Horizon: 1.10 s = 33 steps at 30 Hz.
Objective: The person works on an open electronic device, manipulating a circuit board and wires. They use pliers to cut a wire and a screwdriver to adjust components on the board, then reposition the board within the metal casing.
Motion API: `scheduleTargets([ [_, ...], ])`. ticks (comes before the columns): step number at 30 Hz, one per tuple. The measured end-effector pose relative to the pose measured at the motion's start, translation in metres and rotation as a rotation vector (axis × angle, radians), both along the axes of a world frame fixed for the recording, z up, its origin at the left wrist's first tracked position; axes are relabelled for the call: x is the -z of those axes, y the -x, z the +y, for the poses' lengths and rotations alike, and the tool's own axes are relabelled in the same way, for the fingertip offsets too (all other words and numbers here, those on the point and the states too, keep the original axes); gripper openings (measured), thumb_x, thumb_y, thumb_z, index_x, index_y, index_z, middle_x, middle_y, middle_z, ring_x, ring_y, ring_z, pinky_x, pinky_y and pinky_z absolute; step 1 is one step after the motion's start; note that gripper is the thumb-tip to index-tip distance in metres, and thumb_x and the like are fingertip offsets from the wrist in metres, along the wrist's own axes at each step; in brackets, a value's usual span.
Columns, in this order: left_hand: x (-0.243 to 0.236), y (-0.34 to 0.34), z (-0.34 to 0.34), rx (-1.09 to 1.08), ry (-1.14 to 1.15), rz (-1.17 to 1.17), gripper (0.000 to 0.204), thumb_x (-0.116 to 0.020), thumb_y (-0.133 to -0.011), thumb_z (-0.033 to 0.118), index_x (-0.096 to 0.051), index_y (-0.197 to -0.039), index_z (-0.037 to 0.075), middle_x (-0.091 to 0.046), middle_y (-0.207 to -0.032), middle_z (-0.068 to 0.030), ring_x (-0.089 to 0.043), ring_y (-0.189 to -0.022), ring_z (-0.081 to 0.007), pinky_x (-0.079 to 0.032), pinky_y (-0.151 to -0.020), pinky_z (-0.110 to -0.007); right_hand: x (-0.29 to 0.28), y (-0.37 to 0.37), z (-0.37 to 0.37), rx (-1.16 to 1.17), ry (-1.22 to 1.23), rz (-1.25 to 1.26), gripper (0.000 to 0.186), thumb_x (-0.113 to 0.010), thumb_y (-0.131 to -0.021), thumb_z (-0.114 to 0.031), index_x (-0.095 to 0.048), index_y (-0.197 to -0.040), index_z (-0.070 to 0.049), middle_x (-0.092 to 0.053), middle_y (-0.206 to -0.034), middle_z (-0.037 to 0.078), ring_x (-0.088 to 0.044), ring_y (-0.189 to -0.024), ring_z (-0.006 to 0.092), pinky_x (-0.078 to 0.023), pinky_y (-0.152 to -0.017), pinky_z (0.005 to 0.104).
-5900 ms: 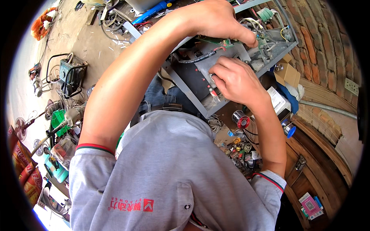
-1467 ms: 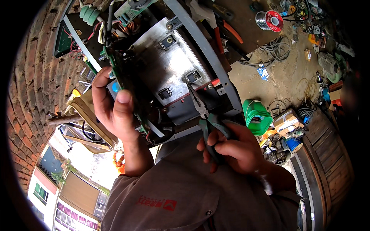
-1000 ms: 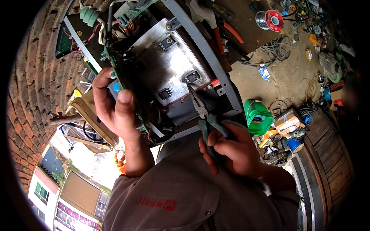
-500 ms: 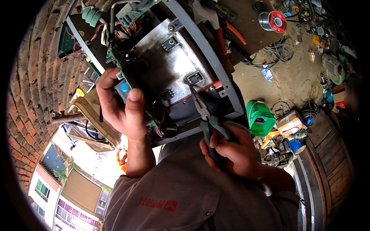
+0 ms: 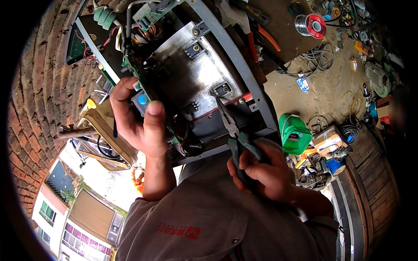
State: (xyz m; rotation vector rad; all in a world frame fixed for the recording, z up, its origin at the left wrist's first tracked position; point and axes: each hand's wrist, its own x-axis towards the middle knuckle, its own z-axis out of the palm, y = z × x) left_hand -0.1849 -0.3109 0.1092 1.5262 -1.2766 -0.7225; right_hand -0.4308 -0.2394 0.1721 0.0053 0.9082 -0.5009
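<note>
2 hands work on an open metal box (image 5: 196,82).
The left hand (image 5: 137,119) is closed around a green circuit board (image 5: 146,91) at the box's side. The right hand (image 5: 261,172) squeezes pliers (image 5: 233,130) pointing into it.

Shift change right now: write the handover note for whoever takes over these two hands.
Left hand: grips the green circuit board at the edge of the opened metal chassis.
Right hand: holds green-handled pliers, tips pointing at the black component on the bare metal plate, not gripping anything.
Done: casing is open, board is tilted out.
Left: board still wired to the unit; nothing visibly removed.
Nearby: solder spool and green box.
</note>
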Motion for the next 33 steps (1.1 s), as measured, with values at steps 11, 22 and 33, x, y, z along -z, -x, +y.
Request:
scheduleTargets([
  [11,-0.002,0.001,-0.001,-0.008,0.010,-0.019,0.062,-0.080,-0.085,0.045,-0.062,-0.118,-0.003,-0.058,-0.121,-0.0136,-0.055,-0.114,-0.0230,-0.040,-0.103,-0.035,0.000,0.002,0.002,0.005,-0.014,-0.014,0.015,-0.045,-0.087,0.000,-0.052,-0.100,-0.004,-0.061,-0.101,0.025,-0.062,-0.068,0.0254,-0.045,-0.054,0.0348],
  [22,-0.003,0.003,-0.002,-0.006,-0.002,-0.004,0.062,-0.080,-0.084,0.046,-0.062,-0.118,-0.003,-0.058,-0.121,-0.0134,-0.055,-0.113,-0.0233,-0.041,-0.103,-0.035,-0.009,0.004,-0.008,0.066,-0.160,-0.101,0.019,-0.049,-0.092,-0.001,-0.057,-0.109,0.005,-0.066,-0.114,0.023,-0.070,-0.085,0.0271,-0.059,-0.069,0.0398],
  [33,-0.002,0.003,-0.002,-0.002,0.003,-0.013,0.064,-0.081,-0.084,0.047,-0.063,-0.119,-0.003,-0.057,-0.122,-0.0136,-0.055,-0.114,-0.0235,-0.040,-0.103,-0.036,-0.011,0.003,-0.010,0.062,-0.182,-0.065,0.019,-0.049,-0.093,-0.002,-0.057,-0.109,0.005,-0.064,-0.112,0.021,-0.068,-0.085,0.0262,-0.060,-0.069,0.0410],
])
